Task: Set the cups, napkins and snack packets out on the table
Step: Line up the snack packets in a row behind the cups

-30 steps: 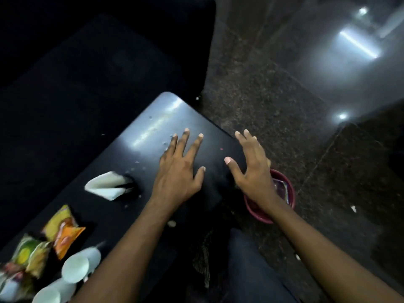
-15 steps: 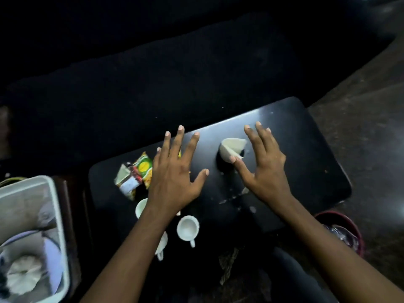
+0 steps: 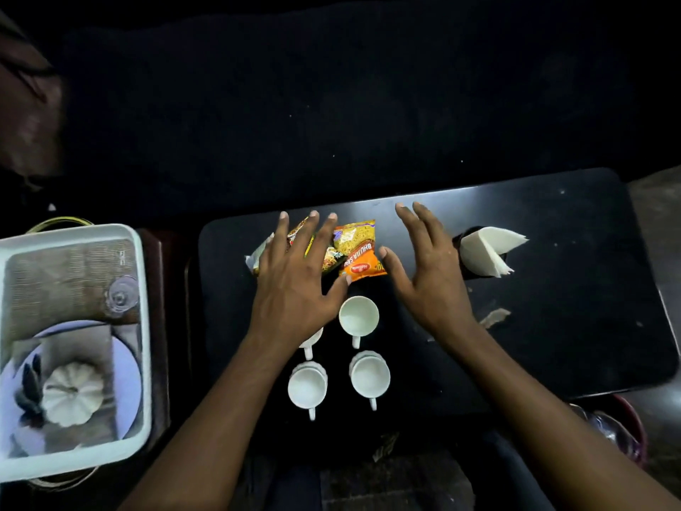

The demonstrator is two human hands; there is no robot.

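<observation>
On the black table several white cups stand in a block: one between my hands, two nearer me, and another mostly hidden under my left wrist. Snack packets lie behind them; the orange and yellow one shows fully, the others sit partly under my left hand, which hovers flat with fingers spread. My right hand is open too, just right of the packets. A fan of white napkins stands in a dark holder further right.
A white plastic bin at the left holds a mat, a clear glass, a plate and a white pumpkin-shaped piece. A dark sofa runs behind the table. A maroon bowl sits on the floor at the lower right.
The view has swung left from the table's right end to its middle. Both hands have moved left over the packets and cups, away from the napkins. Neither took hold of anything.
</observation>
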